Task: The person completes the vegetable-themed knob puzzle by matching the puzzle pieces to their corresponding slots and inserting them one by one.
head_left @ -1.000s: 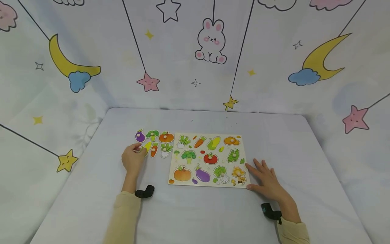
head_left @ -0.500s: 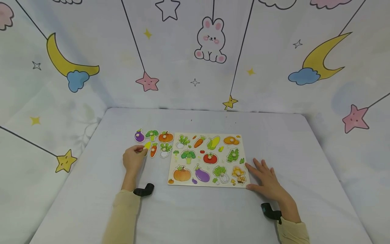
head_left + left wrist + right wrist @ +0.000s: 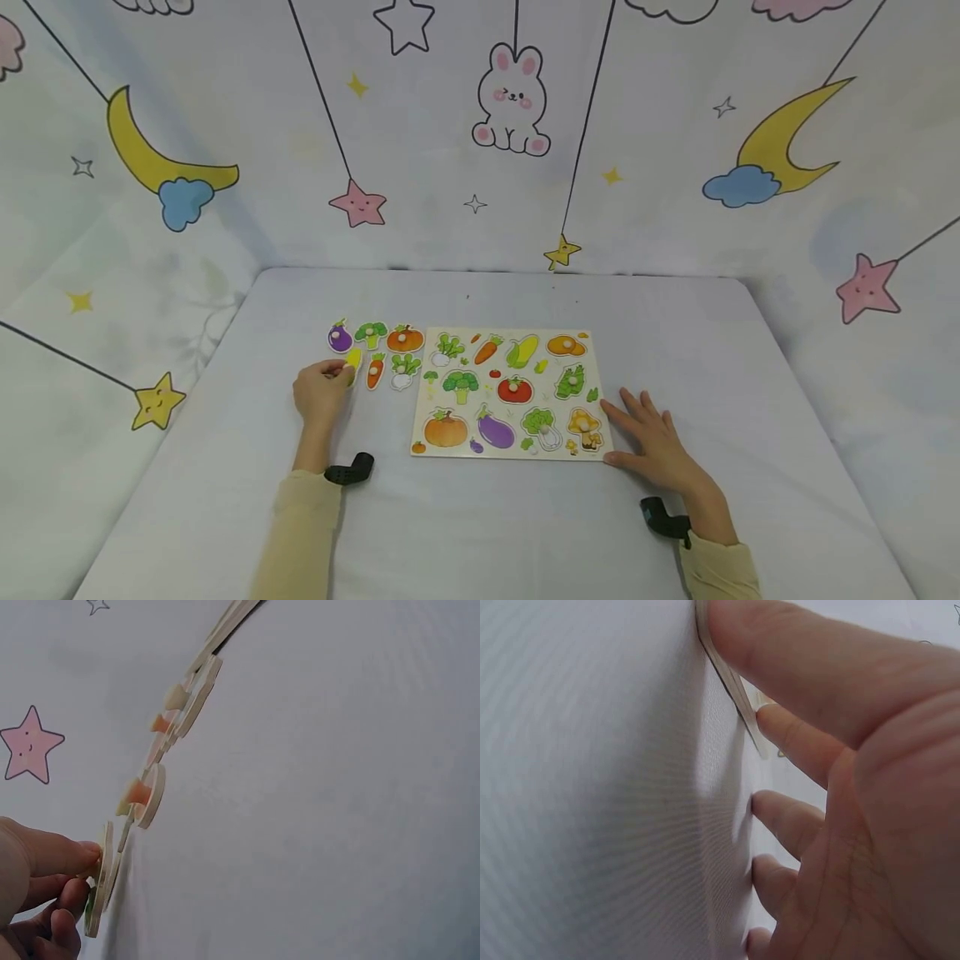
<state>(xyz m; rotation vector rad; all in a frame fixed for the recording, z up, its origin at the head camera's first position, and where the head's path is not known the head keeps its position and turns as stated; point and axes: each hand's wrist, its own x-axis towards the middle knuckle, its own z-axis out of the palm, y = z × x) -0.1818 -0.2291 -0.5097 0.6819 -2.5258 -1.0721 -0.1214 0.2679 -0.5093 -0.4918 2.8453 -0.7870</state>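
Observation:
On the white table, my left hand (image 3: pixel 321 392) pinches a yellow corn puzzle piece (image 3: pixel 354 358) with thumb and finger. In the left wrist view its fingers close on the knob of that flat wooden piece (image 3: pixel 98 907), which stands close over the table. Beside it lie knobbed pieces: a carrot (image 3: pixel 375 372), a white radish (image 3: pixel 403 372), an eggplant (image 3: pixel 340 337), a broccoli (image 3: pixel 371 335) and a pumpkin (image 3: pixel 405 339). My right hand (image 3: pixel 660 446) is spread at the right edge of the vegetable puzzle board (image 3: pixel 547 390), thumb and index fingertip touching it.
Knobbed tomato (image 3: pixel 515 390), potato (image 3: pixel 566 345), cabbage (image 3: pixel 542 427) and mushroom (image 3: pixel 585 428) pieces sit in the board. A white cloth wall (image 3: pixel 420 125) printed with stars, moons and a rabbit rises behind the table. A black camera (image 3: pixel 351 469) is strapped to my left wrist.
My left hand has shifted slightly left with the corn piece, widening the space between it and the carrot piece. The right hand stays at the board's edge. The head view has moved a little.

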